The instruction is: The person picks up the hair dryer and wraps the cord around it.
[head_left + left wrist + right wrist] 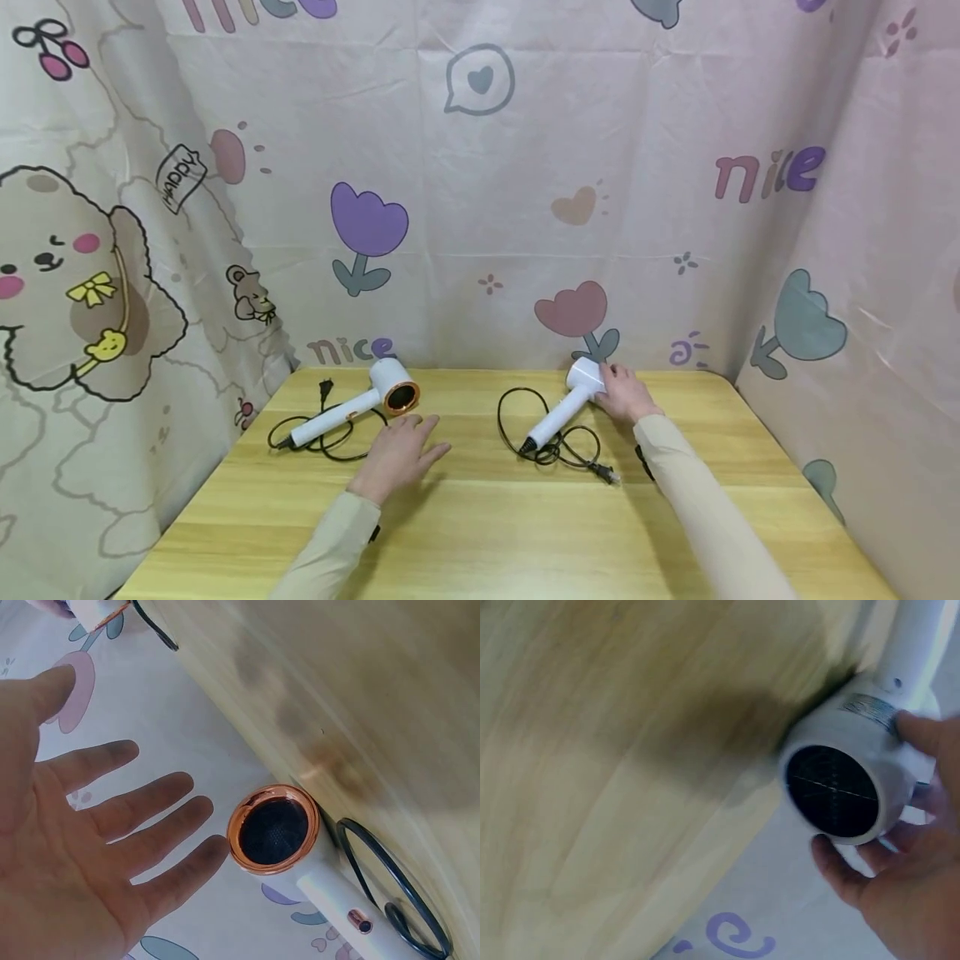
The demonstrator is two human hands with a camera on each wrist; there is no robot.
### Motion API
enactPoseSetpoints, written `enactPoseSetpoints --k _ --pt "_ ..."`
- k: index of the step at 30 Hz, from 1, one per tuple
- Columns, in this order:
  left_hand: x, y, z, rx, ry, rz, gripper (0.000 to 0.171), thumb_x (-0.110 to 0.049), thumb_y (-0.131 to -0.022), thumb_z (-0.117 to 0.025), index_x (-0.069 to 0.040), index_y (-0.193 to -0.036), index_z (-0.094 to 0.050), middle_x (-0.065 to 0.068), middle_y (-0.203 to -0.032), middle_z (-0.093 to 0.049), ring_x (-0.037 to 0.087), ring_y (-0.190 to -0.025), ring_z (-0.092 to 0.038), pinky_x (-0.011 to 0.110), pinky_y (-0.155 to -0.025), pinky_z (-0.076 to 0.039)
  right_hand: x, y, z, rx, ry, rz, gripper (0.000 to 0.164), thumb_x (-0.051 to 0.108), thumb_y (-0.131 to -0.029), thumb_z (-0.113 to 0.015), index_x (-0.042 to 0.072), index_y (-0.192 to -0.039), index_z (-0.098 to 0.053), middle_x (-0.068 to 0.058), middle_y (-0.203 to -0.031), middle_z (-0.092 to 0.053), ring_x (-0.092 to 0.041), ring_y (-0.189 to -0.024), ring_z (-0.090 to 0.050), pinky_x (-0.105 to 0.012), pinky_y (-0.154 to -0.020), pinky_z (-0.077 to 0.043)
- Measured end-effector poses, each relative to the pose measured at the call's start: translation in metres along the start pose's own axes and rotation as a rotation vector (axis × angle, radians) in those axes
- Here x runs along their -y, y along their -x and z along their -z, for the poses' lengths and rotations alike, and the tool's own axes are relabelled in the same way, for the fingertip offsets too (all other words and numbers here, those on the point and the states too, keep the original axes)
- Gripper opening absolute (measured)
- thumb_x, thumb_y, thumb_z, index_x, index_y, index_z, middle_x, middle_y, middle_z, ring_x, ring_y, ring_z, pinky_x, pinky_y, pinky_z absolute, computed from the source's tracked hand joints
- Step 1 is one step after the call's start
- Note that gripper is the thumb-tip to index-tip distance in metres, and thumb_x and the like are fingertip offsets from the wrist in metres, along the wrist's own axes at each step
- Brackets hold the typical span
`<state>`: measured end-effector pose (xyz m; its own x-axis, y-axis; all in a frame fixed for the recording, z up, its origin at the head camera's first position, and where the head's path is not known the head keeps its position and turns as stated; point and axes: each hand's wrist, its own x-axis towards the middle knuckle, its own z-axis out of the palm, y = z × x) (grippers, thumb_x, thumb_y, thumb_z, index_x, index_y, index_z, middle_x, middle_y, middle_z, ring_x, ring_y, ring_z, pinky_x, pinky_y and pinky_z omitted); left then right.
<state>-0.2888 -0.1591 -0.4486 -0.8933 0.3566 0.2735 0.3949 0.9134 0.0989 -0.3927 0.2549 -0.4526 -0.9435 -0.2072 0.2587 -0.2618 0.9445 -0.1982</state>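
Observation:
Two white hair dryers lie on a wooden table. The left hair dryer (337, 417) has a copper-coloured ring (238, 855) round its dark opening, which faces the person. My left hand (397, 457) hovers just in front of its head, fingers spread and straight, holding nothing; the left wrist view shows the bare palm. The right hair dryer (560, 417) lies with its handle towards the person. My right hand (626, 393) grips its head from the right side, thumb (916, 731) on the housing near the label and fingers curled about the other side, beside the dark round end (832, 791).
A black cord with a plug (326, 388) loops round the left dryer's handle. The right dryer's cord (504, 417) coils beside it, its plug (604, 473) lying nearer the person. A printed curtain (480, 167) hangs behind the table's (510, 533) back edge and along both sides.

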Motion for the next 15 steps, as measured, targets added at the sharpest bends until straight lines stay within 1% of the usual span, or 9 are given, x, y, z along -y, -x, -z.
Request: enactPoseSetpoints --k 3,7,9,12,15 --pt "0.001 -0.001 0.0 0.004 -0.007 -0.009 0.058 -0.052 -0.097 -0.053 -0.01 -0.137 -0.055 0.021 -0.124 -0.063 0.038 -0.114 -0.06 0.058 -0.09 -0.05 0.004 0.0 0.005 0.04 0.002 -0.066 0.065 0.029 -0.092 -0.06 -0.013 -0.137 -0.039 -0.038 -0.121 -0.049 -0.049 -0.108 -0.051 -0.062 -0.087 -0.047" --pt "0.001 -0.003 0.0 0.008 -0.003 -0.021 0.059 -0.052 -0.097 -0.053 -0.01 -0.138 -0.054 0.02 -0.121 -0.064 0.037 -0.11 -0.062 0.056 -0.088 -0.051 0.004 0.001 0.005 0.107 -0.073 -0.148 0.07 0.041 -0.095 -0.057 -0.014 -0.133 -0.037 -0.034 -0.111 -0.054 -0.042 -0.096 -0.058 -0.056 -0.08 -0.051" --pt "0.0 -0.003 -0.001 0.009 -0.001 -0.029 0.058 -0.052 -0.097 -0.053 -0.009 -0.137 -0.055 0.02 -0.118 -0.066 0.036 -0.106 -0.064 0.054 -0.086 -0.052 0.002 0.001 0.005 0.136 -0.142 -0.175 0.073 0.044 -0.094 -0.06 -0.014 -0.13 -0.035 -0.032 -0.108 -0.057 -0.04 -0.09 -0.061 -0.053 -0.078 -0.053" --pt "-0.001 -0.005 -0.002 0.017 -0.001 -0.044 0.057 -0.052 -0.098 -0.053 -0.008 -0.135 -0.057 0.019 -0.113 -0.068 0.033 -0.097 -0.066 0.049 -0.081 -0.054 -0.003 0.003 0.006 0.192 -0.241 -0.205 0.08 0.046 -0.09 -0.065 -0.016 -0.13 -0.033 -0.03 -0.106 -0.06 -0.034 -0.088 -0.063 -0.047 -0.078 -0.054" --pt "-0.001 -0.006 -0.004 0.037 0.012 -0.044 0.057 -0.051 -0.097 -0.053 -0.007 -0.133 -0.058 0.018 -0.11 -0.069 0.032 -0.093 -0.067 0.047 -0.079 -0.055 -0.01 0.007 0.008 0.287 -0.407 -0.245 0.076 0.045 -0.086 -0.069 -0.015 -0.125 -0.044 -0.024 -0.102 -0.062 -0.027 -0.084 -0.063 -0.039 -0.076 -0.054"
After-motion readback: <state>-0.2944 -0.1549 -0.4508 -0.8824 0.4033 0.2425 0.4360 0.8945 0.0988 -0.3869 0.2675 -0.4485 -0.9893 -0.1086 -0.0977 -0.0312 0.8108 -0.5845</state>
